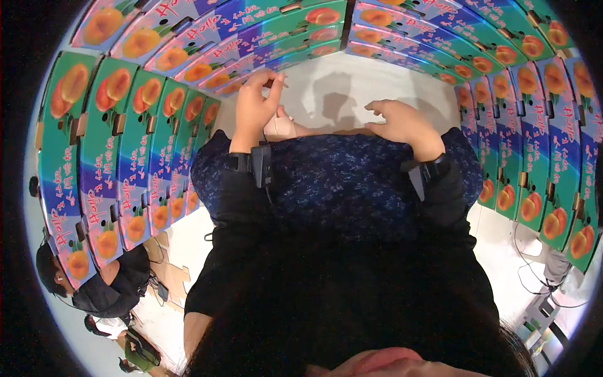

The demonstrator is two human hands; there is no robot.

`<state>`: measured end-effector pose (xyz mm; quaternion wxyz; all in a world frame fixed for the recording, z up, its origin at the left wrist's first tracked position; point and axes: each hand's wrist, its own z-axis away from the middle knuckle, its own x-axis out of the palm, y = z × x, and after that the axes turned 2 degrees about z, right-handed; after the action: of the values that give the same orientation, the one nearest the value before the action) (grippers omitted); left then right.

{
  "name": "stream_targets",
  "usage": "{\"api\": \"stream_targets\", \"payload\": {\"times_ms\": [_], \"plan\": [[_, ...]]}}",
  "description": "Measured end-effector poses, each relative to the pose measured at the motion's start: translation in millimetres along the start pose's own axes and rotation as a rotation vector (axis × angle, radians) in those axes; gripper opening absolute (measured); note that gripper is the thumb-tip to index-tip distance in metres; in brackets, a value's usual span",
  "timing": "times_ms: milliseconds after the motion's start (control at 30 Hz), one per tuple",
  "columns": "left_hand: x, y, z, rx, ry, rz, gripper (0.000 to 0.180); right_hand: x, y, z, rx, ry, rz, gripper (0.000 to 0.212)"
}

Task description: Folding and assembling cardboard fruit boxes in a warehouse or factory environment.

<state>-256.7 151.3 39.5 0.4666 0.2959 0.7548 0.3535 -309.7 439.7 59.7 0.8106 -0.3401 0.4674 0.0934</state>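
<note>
My left hand (pixel 254 107) is raised beside the boxes at the left, its fingers curled in toward the thumb. Between the fingertips there is a small dark patch, too small to name. My right hand (pixel 402 122) hovers over the right side of my lap, its fingers slightly bent and apart, with nothing in them. Nearest to the left hand is a stack of printed fruit cartons (pixel 220 68) in blue, pink and green. A dark blue patterned garment (pixel 339 188) covers my lap. Black straps with small devices sit on both wrists.
Carton stacks stand close around me: at the left (pixel 110 151), at the far right (pixel 433 34) and at the right (pixel 534 138). Pale floor (pixel 402 81) lies ahead, with shadows on it. Several people (pixel 113 283) are behind at the lower left. Cables and a grey device (pixel 540 308) lie lower right.
</note>
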Motion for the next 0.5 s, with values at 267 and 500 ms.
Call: {"api": "stream_targets", "payload": {"times_ms": [267, 500], "plan": [[16, -7, 2, 0.047, -0.153, -0.069, 0.017, 6, 21, -1, 0.024, 0.038, 0.078, 0.043], [23, -7, -3, 0.113, -0.251, -0.109, 0.016, 3, 11, -2, 0.04, -0.018, 0.073, 0.047]]}}
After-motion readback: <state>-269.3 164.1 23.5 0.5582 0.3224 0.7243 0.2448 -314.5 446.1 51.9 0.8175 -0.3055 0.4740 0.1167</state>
